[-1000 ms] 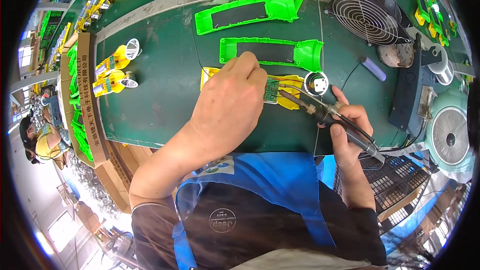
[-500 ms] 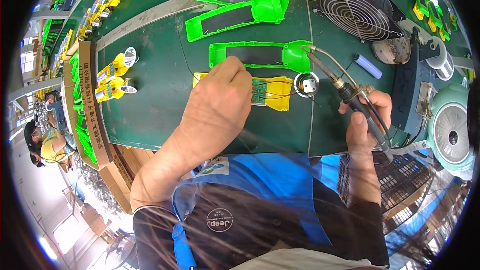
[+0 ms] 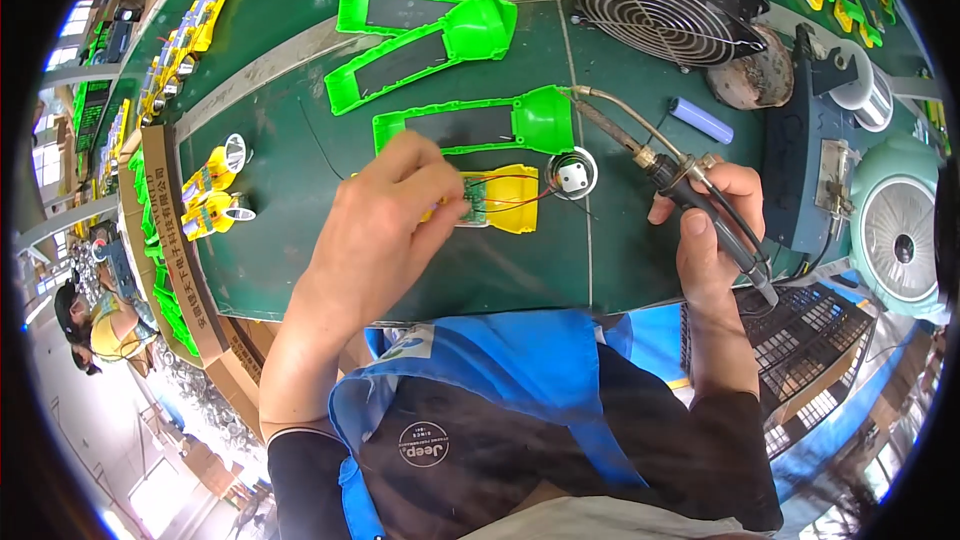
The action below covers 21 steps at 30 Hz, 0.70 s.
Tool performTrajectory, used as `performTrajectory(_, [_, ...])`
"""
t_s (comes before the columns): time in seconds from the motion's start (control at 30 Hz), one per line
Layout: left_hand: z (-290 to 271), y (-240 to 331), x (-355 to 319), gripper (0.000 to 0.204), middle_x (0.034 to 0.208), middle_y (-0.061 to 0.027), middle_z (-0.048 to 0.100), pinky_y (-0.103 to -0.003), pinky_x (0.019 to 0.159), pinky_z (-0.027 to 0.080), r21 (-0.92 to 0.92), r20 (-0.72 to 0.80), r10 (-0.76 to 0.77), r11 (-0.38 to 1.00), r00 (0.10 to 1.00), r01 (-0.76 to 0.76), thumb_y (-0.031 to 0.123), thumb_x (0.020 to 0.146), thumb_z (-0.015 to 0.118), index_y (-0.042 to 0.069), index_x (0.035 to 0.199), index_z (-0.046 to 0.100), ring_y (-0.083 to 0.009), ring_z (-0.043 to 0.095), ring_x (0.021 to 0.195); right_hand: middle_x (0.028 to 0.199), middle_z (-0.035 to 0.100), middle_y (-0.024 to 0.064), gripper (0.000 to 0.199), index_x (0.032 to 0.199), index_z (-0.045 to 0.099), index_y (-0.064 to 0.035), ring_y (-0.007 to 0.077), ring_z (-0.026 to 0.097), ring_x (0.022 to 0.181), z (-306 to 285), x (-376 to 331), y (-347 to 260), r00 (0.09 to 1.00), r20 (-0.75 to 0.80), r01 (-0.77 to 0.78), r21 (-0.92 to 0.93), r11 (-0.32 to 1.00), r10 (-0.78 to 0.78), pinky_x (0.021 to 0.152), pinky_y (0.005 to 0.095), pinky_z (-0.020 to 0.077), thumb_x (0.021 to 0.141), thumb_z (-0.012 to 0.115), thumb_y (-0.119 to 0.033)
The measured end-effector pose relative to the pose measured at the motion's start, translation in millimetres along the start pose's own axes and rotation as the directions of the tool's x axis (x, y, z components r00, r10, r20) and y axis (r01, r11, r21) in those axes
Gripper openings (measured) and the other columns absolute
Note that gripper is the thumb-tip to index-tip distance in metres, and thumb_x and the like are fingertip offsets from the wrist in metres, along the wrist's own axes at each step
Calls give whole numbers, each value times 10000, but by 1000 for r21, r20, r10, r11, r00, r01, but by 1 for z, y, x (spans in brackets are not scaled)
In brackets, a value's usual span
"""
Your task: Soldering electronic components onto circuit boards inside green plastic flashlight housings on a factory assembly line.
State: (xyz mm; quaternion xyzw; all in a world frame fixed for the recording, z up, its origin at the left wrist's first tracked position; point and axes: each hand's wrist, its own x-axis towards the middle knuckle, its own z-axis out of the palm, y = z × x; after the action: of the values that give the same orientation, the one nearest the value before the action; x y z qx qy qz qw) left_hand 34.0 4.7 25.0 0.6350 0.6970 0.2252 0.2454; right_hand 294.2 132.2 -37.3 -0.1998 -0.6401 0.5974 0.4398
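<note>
My right hand [image 3: 712, 220] grips a soldering iron [image 3: 690, 190] with a thin bent metal tube alongside it. Its tip end appears by the right end of a green plastic housing [image 3: 545, 120]; contact cannot be told. My left hand [image 3: 385, 215] is bent over a yellow housing [image 3: 518, 202], its fingertips closed at a small green circuit board [image 3: 474, 197]. What those fingers pinch is hidden. Red and black wires run from the board toward a round silver lamp cup [image 3: 572, 176] with a white centre, beside the yellow housing's right end.
Two more green housings [image 3: 480, 28] lie overlapped farther back. A black fan [image 3: 670, 10], a purple cylindrical cell [image 3: 702, 120] and a dark blue box-shaped unit [image 3: 805, 160] stand to the right. Two yellow lamp pieces [image 3: 208, 215] sit at left, near a cardboard box [image 3: 185, 240].
The whole view has shifted, so the bench items appear farther left. My left hand has drawn slightly nearer to me, its fingers less tightly curled. The soldering iron stays in my right hand.
</note>
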Motion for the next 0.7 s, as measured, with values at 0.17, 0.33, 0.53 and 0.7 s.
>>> performTrajectory(0.17, [24,22,35,251,939,-94,535,-372,719,485,250,4,479,850,878,-464,67,695,718,51,918,605,-277,570,845,935,645,160,270,1087,474,20,159,663,792,8,8,-1,999,-54,-5,-1,1000,5,696,273,534,922,645,-108])
performTrajectory(0.33, [37,10,49,182,960,-81,537,-369,797,450,156,-87,531,843,843,-514,83,732,708,63,851,572,-276,548,897,948,640,170,293,1116,459,14,187,668,804,15,15,-5,997,-47,69,4,998,-68,738,302,531,927,643,-113])
performTrajectory(0.53, [2,-24,22,45,815,23,626,-185,680,448,-665,-144,-141,747,980,9,18,896,637,12,937,619,-28,562,742,938,637,129,319,1039,585,-16,267,640,806,59,76,16,834,383,502,-226,835,-398,660,322,526,772,759,-14])
performTrajectory(0.7, [-3,-36,-3,27,805,43,592,-181,671,436,-630,-89,-265,761,960,152,-5,887,608,11,908,603,-8,531,735,953,641,157,366,1060,579,-32,316,659,803,52,65,26,812,477,529,-355,771,-337,672,356,544,746,767,-12])
